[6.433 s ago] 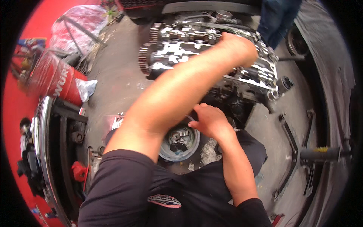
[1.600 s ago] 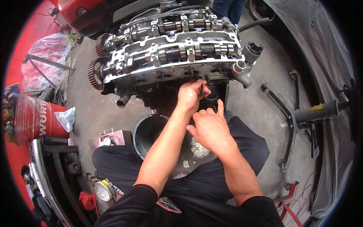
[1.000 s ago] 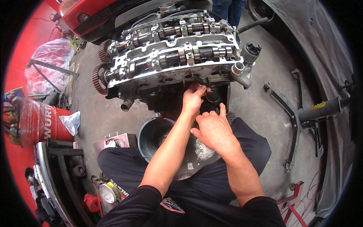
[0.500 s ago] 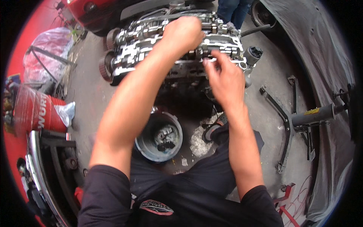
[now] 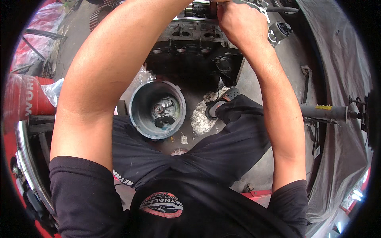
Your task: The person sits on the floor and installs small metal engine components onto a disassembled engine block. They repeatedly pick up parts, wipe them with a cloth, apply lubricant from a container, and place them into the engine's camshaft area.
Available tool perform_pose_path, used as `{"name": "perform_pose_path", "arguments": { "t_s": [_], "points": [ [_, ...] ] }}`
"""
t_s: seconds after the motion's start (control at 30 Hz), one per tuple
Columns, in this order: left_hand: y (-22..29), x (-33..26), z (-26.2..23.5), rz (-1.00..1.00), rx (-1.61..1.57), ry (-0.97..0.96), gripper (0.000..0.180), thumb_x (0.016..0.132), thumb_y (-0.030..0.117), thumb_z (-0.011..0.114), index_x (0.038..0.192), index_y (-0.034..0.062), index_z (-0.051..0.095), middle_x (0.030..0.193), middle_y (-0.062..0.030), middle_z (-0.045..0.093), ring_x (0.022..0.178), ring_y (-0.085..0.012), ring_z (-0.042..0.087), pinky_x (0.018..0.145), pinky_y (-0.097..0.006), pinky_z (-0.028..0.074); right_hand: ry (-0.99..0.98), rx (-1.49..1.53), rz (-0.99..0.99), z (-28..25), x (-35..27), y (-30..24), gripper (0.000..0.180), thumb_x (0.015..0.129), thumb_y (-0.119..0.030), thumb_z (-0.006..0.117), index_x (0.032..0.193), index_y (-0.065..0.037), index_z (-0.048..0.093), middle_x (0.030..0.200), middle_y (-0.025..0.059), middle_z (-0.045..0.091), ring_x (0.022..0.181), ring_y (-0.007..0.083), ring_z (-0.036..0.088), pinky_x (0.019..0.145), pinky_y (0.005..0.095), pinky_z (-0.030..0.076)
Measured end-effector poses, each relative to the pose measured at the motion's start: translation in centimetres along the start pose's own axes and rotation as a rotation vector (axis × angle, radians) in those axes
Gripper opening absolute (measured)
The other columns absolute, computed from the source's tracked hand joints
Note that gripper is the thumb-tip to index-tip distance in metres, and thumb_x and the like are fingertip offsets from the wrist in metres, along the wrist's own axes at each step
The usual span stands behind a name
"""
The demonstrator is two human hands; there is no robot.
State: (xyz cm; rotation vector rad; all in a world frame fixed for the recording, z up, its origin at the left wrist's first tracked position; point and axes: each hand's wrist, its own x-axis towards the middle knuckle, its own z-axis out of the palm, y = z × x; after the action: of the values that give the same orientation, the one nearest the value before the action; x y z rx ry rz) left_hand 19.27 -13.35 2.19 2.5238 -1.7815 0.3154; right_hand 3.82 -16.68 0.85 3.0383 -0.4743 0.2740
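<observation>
Right hand (image 5: 240,23) closed on far grey metal engine head (image 5: 190,35); left hand out of view; round grey bucket (image 5: 157,109) near.

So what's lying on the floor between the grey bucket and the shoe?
In the head view, a crumpled pale rag or paper lies on the concrete between the grey bucket and the shoe; smaller scraps sit nearby.

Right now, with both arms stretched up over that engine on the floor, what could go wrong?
The right hand works at the top of the engine, right at the picture's rim, so a slip there might knock knuckles on metal. The open bucket with small parts sits just under the arms; a dropped piece could fall in or roll away. The foot rests close beside the engine, where a falling part might hit it.
</observation>
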Motion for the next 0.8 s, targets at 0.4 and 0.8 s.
{"name": "perform_pose_path", "arguments": {
  "t_s": [0.4,0.8],
  "points": [
    [0.6,-35.8,-0.5,-0.716,-0.394,0.715,0.037,0.095,-0.008,0.057,0.129,0.0014,0.067,0.106,-0.0119,0.076,0.100,-0.0186,0.070,0.092,-0.030,0.052,-0.438,0.149,-0.525,20.4,-12.5,-2.0,0.031,0.087,-0.035,0.071,0.103,-0.009,0.066,0.096,0.0130,0.069,0.090,0.0315,0.070,0.078,0.0457,0.057],
    [1.0,-64.2,-2.7,-1.545,-0.189,0.830,0.039,0.103,0.000,0.054,0.142,0.0021,0.055,0.099,-0.0058,0.071,0.094,-0.0115,0.064,0.090,-0.026,0.050,-0.939,-0.253,-0.062,46.7,-19.7,2.6,0.054,0.093,-0.034,0.062,0.143,-0.013,0.058,0.151,0.0114,0.053,0.140,0.0330,0.047,0.112,0.0580,0.033]
  ]
}}
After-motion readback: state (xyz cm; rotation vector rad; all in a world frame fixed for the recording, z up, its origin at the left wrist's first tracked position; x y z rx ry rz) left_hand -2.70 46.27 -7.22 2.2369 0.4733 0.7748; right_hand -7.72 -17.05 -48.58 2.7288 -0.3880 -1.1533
